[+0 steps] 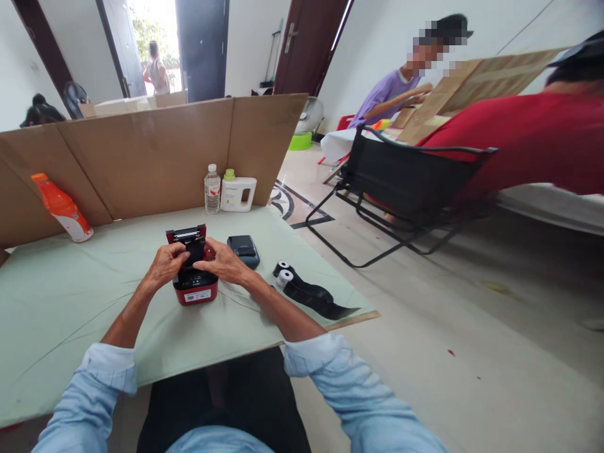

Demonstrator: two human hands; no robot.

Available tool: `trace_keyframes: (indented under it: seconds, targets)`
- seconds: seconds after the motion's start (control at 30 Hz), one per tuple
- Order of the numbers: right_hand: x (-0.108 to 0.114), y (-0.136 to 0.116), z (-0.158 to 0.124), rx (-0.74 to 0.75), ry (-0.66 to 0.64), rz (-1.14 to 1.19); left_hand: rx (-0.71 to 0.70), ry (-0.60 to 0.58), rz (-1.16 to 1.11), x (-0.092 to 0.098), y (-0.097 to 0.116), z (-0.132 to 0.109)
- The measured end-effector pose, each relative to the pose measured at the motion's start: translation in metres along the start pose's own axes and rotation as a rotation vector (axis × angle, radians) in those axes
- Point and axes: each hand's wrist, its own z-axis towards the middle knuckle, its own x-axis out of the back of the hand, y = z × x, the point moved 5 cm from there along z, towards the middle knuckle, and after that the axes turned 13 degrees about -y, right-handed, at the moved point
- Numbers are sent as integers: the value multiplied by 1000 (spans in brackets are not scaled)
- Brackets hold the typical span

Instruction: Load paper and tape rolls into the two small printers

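Note:
A small red and black printer (197,296) stands on the table with its lid (187,233) raised and a white label on its front. Over its opening, my left hand (166,267) and my right hand (223,261) meet from either side. Between their fingers is a black piece (194,253), perhaps a roll of ribbon; its lower part is hidden in the printer. Both hands have their fingers closed on it. To the right of my right hand lies a dark grey box-shaped device (244,250). Beyond it are small rolls (284,277) with black ribbon (316,299) unrolled.
A cardboard screen (155,157) stands along the table's back. Before it are an orange bottle (63,209), a clear bottle (212,192) and a white jug (236,195). A black folding chair (406,170) stands right, near a person in red (533,138) and another in purple (387,97).

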Motion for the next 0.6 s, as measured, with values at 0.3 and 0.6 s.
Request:
trace_keyframes:
  seconds: [0.3,0.6]
  targets:
    - [3,-9,15,53,135,138,-51,-122,-198,1,-3,10]
    - [65,-43,-40,59,311,369,-74,-219,-129,-16,40,15]
